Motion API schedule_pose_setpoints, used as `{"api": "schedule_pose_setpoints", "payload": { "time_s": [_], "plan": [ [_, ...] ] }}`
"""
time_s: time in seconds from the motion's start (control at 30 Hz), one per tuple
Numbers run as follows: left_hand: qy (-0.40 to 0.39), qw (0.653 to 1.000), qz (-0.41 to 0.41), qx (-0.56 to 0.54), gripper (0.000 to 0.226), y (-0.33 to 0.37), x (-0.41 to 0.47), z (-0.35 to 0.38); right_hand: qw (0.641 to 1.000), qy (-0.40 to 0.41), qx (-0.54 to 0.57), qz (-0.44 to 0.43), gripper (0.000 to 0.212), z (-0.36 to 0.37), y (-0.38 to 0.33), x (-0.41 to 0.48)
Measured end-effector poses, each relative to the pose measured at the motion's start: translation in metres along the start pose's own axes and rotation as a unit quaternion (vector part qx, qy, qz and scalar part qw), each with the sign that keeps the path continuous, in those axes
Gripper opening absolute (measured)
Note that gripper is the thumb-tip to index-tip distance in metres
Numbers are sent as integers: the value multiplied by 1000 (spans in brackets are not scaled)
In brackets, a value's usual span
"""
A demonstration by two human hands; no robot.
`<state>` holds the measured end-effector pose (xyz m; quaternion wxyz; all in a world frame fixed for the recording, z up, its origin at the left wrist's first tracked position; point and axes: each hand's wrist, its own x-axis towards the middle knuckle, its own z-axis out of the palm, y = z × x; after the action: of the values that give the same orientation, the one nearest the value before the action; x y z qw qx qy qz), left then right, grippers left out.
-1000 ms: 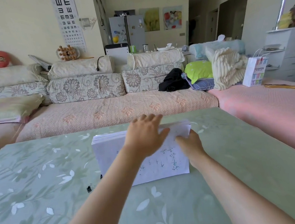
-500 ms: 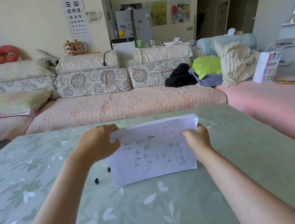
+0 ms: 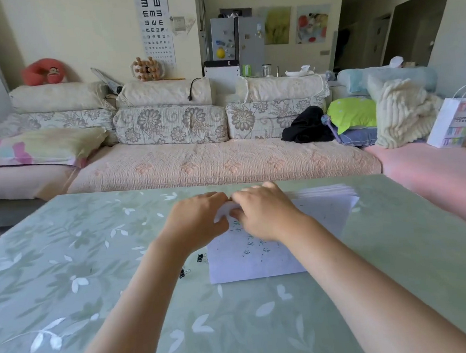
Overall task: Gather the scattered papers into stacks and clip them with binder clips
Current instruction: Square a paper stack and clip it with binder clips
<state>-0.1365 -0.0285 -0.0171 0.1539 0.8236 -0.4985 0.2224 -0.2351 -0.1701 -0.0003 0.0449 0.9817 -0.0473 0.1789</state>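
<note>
A stack of white papers (image 3: 322, 225) with small dark marks stands tilted on the green floral table (image 3: 66, 273), its lower edge on the tabletop. My left hand (image 3: 196, 221) grips the stack's upper left corner. My right hand (image 3: 262, 213) lies over the top edge just beside the left hand, fingers curled onto the paper. Two small black binder clips (image 3: 202, 258) (image 3: 184, 272) lie on the table left of the stack, below my left wrist. Neither hand touches them.
A long sofa (image 3: 219, 163) with floral cushions runs behind the table's far edge. A pink-covered seat (image 3: 435, 177) borders the table on the right. A white paper bag (image 3: 450, 123) stands at the far right.
My right hand has slid from the stack's right edge to its upper left corner, next to my left hand. The stack has shifted to the right in the view.
</note>
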Motion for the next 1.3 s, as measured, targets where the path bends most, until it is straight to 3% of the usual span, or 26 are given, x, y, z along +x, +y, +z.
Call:
{"api": "schedule_pose_setpoints", "payload": {
  "time_s": [0.13, 0.27, 0.37, 0.5, 0.63, 0.93, 1.2, 1.27, 1.3],
  "plan": [
    [4, 999, -25, -39, 24, -6, -5, -2, 999, 38, 16, -15, 17, 2, 0, -1],
    [-90, 960, -134, -228, 30, -40, -23, 4, 999, 41, 14, -15, 17, 2, 3, 0],
    [-177, 944, -198, -194, 34, -68, -44, 37, 999, 36, 18, -8, 15, -3, 14, -1],
    [-290, 927, -200, -127, 30, -74, -66, 72, 999, 34, 13, 8, 20, -5, 25, -5],
    [-282, 928, -194, -145, 8, -77, -92, 79, 1000, 11, 23, -5, 20, 5, 5, -3],
    [-408, 885, -92, -203, 20, -15, -81, 53, 999, 28, 19, -13, 21, 5, 3, 1],
    [-310, 934, -15, -175, 29, 37, -56, 65, 999, 33, 17, -28, 22, 3, 4, 0],
    [-209, 952, -23, -224, 18, 35, -40, 38, 999, 35, 15, -28, 19, 3, 4, 1],
    [-116, 959, -25, -257, 14, 32, -32, 21, 999, 37, 14, -27, 17, 2, 4, 1]
  ]
}}
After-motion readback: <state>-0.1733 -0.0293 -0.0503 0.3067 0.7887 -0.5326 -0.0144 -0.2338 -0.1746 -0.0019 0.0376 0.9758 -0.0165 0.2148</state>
